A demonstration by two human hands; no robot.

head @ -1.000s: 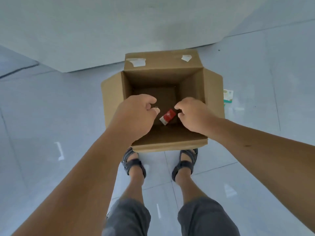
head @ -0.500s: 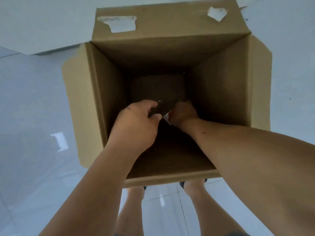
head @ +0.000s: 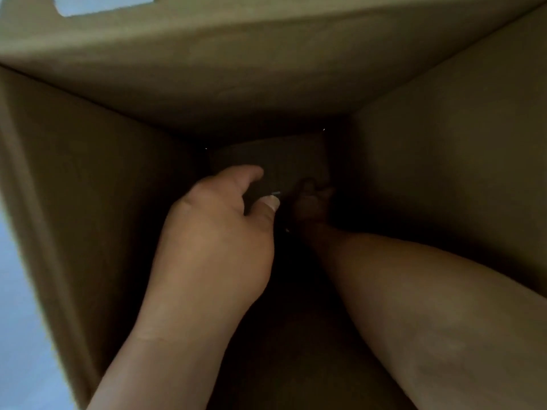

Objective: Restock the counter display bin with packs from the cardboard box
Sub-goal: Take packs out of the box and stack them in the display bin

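left hand (head: 213, 232) loose and empty, right hand (head: 310, 202) (grip lost in shadow) should sweep the deep brown cardboard box's (head: 444, 137) floor by feel.

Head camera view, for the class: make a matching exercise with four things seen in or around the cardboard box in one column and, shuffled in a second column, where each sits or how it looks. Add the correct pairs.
Column one
1. left hand
2. right hand
3. floor
4. pale patch

Column two
A. top left corner, on the far flap of the cardboard box
B. deep in shadow, near the box bottom
C. lit, nearer the camera, thumbnail showing
D. pale blue strip outside the box's left wall

Pairs: 1-C, 2-B, 3-D, 4-A
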